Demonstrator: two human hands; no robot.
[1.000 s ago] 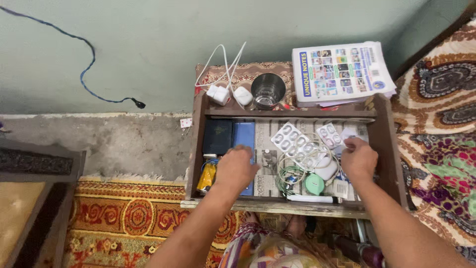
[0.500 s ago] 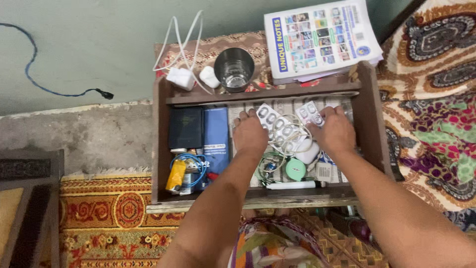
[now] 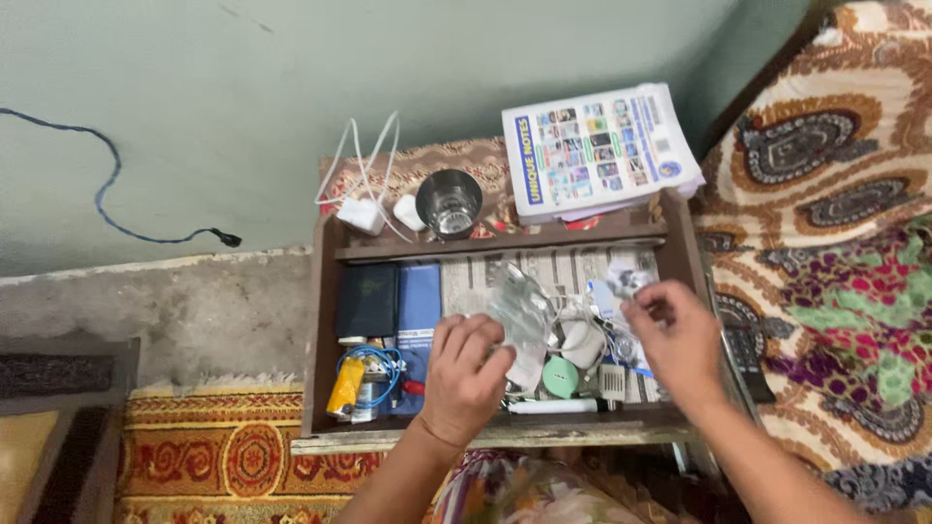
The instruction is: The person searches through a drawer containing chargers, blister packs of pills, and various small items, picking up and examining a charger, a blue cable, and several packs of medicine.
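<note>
Currently left hand (image 3: 466, 374) grips blister strips (image 3: 519, 311), lifted at frame centre above the open drawer (image 3: 325, 330); right hand (image 3: 680, 340) pinches loosely, apparently empty. Cables, chargers remain inside.

— What room am I looking into?

— I see a pale green wall (image 3: 291, 87) with a blue cord (image 3: 107, 194) trailing down it, above a rough grey concrete floor (image 3: 165, 311).

— Any coverings?

— A red and yellow patterned rug (image 3: 214, 456) lies at lower left, and a brown floral bedspread (image 3: 835, 252) fills the right side. The light is soft and even.
</note>
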